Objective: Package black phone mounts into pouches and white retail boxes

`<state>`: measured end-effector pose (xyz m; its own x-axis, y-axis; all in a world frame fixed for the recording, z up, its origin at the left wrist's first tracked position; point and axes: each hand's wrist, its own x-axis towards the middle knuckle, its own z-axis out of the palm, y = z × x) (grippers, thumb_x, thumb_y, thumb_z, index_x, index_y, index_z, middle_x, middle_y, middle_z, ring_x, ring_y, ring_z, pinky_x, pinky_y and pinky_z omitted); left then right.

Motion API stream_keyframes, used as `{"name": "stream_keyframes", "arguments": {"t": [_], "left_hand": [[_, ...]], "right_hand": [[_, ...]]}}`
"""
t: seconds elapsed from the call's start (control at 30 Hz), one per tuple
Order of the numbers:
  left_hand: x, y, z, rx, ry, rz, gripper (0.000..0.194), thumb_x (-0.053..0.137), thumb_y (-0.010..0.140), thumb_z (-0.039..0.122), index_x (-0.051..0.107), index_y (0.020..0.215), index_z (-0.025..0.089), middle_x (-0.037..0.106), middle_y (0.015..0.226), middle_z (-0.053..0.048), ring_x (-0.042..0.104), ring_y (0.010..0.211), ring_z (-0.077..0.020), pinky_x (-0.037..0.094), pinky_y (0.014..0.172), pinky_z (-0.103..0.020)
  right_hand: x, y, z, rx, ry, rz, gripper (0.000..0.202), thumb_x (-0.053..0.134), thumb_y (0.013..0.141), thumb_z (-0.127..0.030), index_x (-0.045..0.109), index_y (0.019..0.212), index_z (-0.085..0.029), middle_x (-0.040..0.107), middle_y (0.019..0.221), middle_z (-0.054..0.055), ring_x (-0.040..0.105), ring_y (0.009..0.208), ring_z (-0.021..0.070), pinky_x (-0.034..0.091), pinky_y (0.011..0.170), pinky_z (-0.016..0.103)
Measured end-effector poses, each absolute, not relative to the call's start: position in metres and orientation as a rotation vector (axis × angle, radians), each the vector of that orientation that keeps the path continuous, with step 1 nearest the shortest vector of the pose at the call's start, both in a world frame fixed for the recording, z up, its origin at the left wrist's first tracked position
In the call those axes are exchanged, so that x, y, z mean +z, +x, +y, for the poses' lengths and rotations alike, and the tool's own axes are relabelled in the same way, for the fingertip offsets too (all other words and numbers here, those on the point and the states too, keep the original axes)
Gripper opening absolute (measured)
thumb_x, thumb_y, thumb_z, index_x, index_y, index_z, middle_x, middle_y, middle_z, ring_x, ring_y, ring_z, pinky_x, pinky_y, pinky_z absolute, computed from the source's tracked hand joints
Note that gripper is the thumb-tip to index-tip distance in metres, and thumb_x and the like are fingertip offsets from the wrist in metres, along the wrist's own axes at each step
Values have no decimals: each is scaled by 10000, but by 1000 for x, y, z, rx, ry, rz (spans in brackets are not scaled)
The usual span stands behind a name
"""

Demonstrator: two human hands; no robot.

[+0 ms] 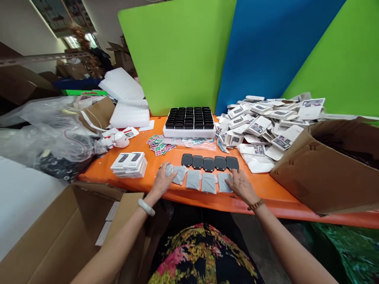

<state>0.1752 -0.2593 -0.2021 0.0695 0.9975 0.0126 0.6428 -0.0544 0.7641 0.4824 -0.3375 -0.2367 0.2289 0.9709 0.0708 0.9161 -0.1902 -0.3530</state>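
A row of several grey pouches (193, 180) lies along the near edge of the orange table. My left hand (162, 180) rests at the row's left end, fingers apart, partly covering the leftmost pouch. At the opposite end, the fingers of my right hand (241, 184) are stretched out and touch the rightmost pouch (224, 183). Just behind the pouches is a line of dark, flat, rounded-square devices (208, 164). The right hand's fingertips come close to the last device (232, 163).
Behind stands a white foam tray (189, 133) of black pieces, with printed cards (161, 145) before it. White boxes are stacked (129, 165) at left and heaped (260, 124) at right. A brown carton (322, 173) stands right; an open carton (59, 221) is lower left.
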Motion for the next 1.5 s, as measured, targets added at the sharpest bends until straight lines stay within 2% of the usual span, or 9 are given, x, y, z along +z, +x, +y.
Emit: {"name": "stream_keyframes", "arguments": {"t": [0.13,0.23,0.37,0.53,0.97,1.07,1.2,1.33,1.5], "left_hand": [[-206,154,-234,312,2070,1690,726,711,709,428,466,1362,228,337,1519,-138,225,1409,-397,223,1093,-579],[-218,155,-224,92,2201,1574,821,719,675,520,418,1407,302,270,1557,-95,120,1425,-438,179,1070,-649],[-235,163,-226,42,2336,1487,813,698,674,578,430,1402,335,314,1540,-73,144,1415,-444,180,1073,-640],[-246,182,-246,110,2411,1606,726,662,716,586,473,1373,342,423,1478,-56,226,1387,-424,240,1057,-606],[-247,212,-265,86,2486,1671,649,668,758,490,511,1354,286,442,1468,-66,266,1372,-428,226,1058,-604],[-250,211,-262,84,2513,1653,635,669,761,472,523,1346,272,456,1457,-76,282,1366,-421,224,1063,-595],[-252,210,-260,110,2491,1667,661,686,738,467,519,1348,275,426,1476,-94,254,1379,-432,182,1071,-629],[-254,209,-258,295,2400,1704,717,677,731,490,492,1363,206,357,1504,-164,231,1394,-429,203,1076,-625],[-243,217,-259,601,2305,1539,640,612,779,521,503,1326,206,425,1447,-171,354,1352,-362,275,1090,-547]], "right_hand": [[-232,456,-335,24,-1927,-1994,405,583,849,-385,551,1186,-163,575,1149,165,545,1031,306,415,855,426],[-235,437,-330,84,-1625,-2226,510,589,841,-484,521,1241,-175,562,1235,163,508,1130,308,382,938,454],[-248,426,-325,124,-1532,-2301,588,564,833,-560,516,1263,-161,564,1240,177,510,1112,319,383,931,482],[-258,436,-325,145,-1545,-2271,575,568,845,-517,515,1281,-146,559,1244,179,507,1099,320,401,913,483],[-243,451,-331,270,-1539,-2128,652,587,802,-602,489,1285,-175,549,1225,167,513,1094,318,430,915,487],[-237,474,-326,186,-1571,-1958,547,550,867,-517,470,1289,-179,519,1265,162,485,1173,294,423,974,464],[-240,540,-312,-81,-1758,-1644,313,449,935,-357,540,1176,-179,584,1097,144,539,1061,280,448,931,460],[-260,594,-301,-270,-2002,-1452,230,432,886,-243,614,986,-145,586,927,147,531,907,289,451,814,434],[-279,603,-295,-300,-2070,-1328,197,441,842,-203,608,740,-180,572,774,111,485,770,254,416,735,392]]}}
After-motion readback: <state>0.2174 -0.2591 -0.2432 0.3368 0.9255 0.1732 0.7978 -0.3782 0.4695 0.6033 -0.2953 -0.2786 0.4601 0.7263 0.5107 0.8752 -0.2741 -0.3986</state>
